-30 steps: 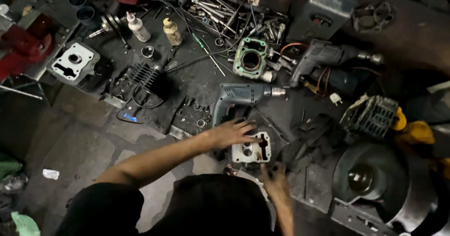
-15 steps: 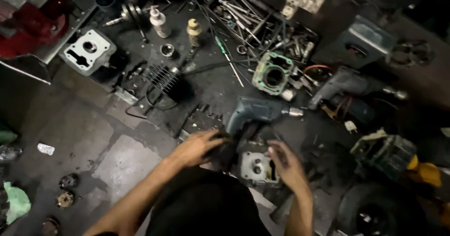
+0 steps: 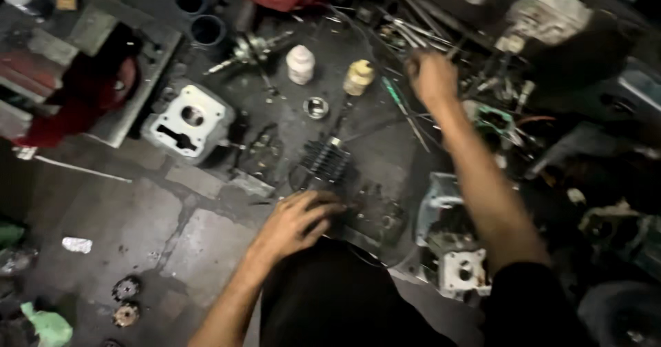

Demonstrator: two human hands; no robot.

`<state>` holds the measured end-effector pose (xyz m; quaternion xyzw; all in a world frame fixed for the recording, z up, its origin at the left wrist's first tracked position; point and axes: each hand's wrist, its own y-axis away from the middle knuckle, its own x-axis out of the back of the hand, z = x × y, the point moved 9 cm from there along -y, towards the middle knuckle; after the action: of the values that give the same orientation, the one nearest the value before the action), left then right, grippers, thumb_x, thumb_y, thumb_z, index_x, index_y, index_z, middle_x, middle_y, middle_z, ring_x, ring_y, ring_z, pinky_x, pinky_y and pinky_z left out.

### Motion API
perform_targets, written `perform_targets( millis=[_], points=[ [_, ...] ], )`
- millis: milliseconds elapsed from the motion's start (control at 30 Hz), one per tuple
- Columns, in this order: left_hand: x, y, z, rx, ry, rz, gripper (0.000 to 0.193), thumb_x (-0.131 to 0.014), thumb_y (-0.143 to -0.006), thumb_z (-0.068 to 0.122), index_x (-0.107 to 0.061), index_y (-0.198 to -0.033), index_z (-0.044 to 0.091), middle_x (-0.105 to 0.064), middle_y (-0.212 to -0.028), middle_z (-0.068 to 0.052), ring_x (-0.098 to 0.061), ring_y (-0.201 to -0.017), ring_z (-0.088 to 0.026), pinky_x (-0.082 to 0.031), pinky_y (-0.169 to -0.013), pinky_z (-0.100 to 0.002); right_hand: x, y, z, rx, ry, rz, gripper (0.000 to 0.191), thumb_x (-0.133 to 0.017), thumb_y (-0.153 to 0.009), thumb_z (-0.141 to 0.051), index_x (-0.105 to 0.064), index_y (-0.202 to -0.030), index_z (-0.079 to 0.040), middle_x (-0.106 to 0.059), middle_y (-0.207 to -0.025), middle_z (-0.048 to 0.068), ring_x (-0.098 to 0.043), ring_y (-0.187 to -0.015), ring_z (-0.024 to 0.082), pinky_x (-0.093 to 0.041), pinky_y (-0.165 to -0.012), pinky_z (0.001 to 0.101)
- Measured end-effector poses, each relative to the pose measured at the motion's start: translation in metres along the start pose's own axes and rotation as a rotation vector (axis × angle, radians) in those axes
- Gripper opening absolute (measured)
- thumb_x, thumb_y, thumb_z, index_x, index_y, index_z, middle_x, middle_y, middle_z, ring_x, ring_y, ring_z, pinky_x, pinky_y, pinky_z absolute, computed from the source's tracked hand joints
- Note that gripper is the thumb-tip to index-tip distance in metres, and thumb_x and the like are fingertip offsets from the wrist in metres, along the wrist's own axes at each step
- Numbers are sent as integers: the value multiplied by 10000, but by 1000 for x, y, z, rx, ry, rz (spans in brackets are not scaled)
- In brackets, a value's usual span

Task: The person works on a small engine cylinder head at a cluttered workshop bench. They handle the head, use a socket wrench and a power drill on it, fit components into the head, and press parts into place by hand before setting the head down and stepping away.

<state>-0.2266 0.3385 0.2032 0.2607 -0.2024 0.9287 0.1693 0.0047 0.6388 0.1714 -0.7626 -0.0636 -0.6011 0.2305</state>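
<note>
A: Start at the left edge. What's there?

B: A red machine part against a grey block, then a pale cylinder head lying face up on the oily floor. Two small gears sit low down, near a green rag.

A: And the left hand?

B: The left hand rests, fingers curled loosely, on the floor, touching the edge of a dark engine casting. It doesn't clamp anything I can make out. Just above it lies a black finned cylinder.

A: Further along?

B: A white bottle and a yellowish bottle stand side by side, with a small metal ring below them. Then the right hand, arm stretched out, reaches into the scattered hand tools. It's blurred, so I cannot tell whether the fingers have closed on one.

A: How far along does the work look?

B: Early to middling, I'd judge. The parts lie apart, nothing is joined, and a second pale cylinder head sits beside the person's body, well clear of the reaching hand. A green-gasketed cylinder part lies right of the forearm.
</note>
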Motion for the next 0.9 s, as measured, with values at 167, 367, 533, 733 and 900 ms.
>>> perform_targets(
  millis=[167, 367, 533, 733, 900],
  points=[
    [78, 13, -52, 28, -17, 60, 391, -715, -868, 121, -693, -1255, 172, -678, -1248, -56, -661, -1156, -287, -531, -977, -439, -101, -81, 27, -98, 570, -460, 129, -689, -860, -98, -801, -898, -46, -768, -936, 203, -746, -881, 392, -576, -699, 520],
    [150, 34, -103, 138, -45, 229, 362, -713, -864, 88, -705, -1220, 155, -683, -1228, -65, -681, -1139, -291, -561, -967, -420, -113, -88, 24, -47, 728, -501, 119, -722, -982, -78, -830, -958, -35, -801, -1031, 194, -765, -976, 340, -595, -852, 480],
    [205, 33, -129, 162, -66, 302, 385, -733, -821, 23, -710, -1192, 125, -695, -1212, -60, -709, -1111, -278, -595, -929, -388, -65, -66, 36, -51, -38, -48, 214, -651, -972, -119, -661, -1138, 17, -716, -1124, 194, -716, -968, 315, -584, -852, 441],
    [241, 11, -159, 217, -60, 354, 365, -724, -826, -42, -714, -1165, 92, -708, -1187, -82, -728, -1082, -273, -602, -914, -375, -42, 67, 120, -500, -1206, 193, 418, -420, -1197, -322, -548, -958, -4, -479, -851, 80, -415, -718, 162, -346, -689, 276],
    [222, -45, -161, 139, 33, 277, 322, -712, -836, -52, -726, -1133, 74, -711, -1173, -103, -732, -1056, -269, -610, -885, -371, -55, 172, 76, -784, -1843, 523, 352, -507, -1202, -277, -533, -893, -109, -412, -735, -17, -384, -652, 110, -333, -611, 263]
  ],
)
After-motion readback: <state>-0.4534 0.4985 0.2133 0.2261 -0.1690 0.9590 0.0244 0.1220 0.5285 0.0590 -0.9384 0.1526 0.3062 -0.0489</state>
